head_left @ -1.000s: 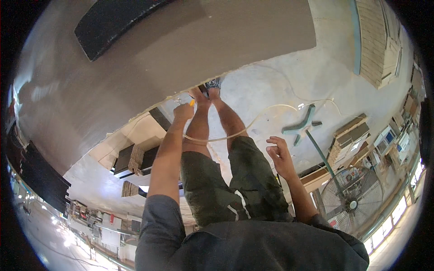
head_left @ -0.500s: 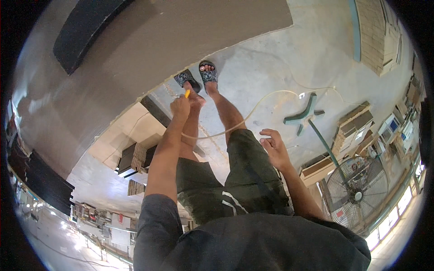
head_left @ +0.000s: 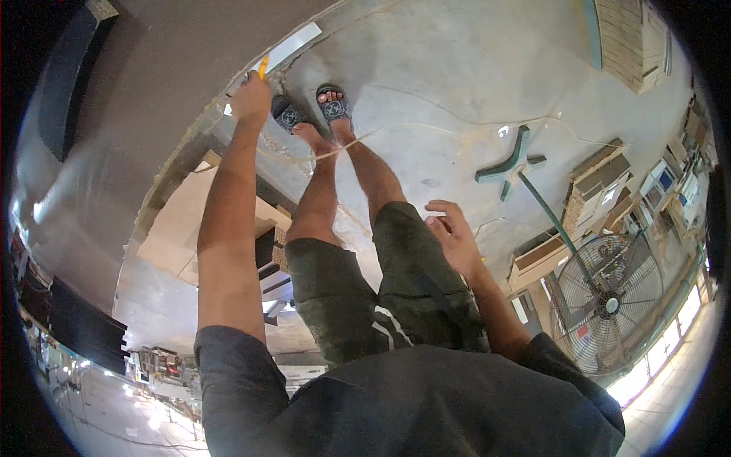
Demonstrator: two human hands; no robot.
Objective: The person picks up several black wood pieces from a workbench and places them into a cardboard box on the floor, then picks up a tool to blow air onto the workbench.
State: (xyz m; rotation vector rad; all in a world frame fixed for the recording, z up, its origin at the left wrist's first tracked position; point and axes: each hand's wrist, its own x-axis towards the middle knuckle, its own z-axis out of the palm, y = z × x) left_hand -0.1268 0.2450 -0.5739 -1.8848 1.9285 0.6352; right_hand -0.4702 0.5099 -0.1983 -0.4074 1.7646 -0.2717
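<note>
My left hand [head_left: 250,100] reaches far out at the edge of a large brown panel [head_left: 205,46]. Its fingers are closed around a small tool with a yellow end [head_left: 263,67]; the fist hides the rest, so its exact kind does not show. A thin pale hose [head_left: 411,125] trails across the floor and passes behind my left wrist; whether it joins the tool cannot be made out. My right hand [head_left: 454,238] hangs beside my right thigh, holding nothing, its fingers loosely bent and apart.
A dark curved piece [head_left: 65,91] lies on the panel. Beige boards [head_left: 186,221] sit under the panel's edge. To the right stand a fan [head_left: 605,305] with a green crossed base [head_left: 509,164], wooden boxes [head_left: 598,183] and a stack of boards [head_left: 624,38]. The hose crosses the floor near my feet.
My left hand has moved away from me and to the left with the yellow-ended tool, drawing the hose along. The panel's edge now sits farther left in view. My right hand has barely moved.
</note>
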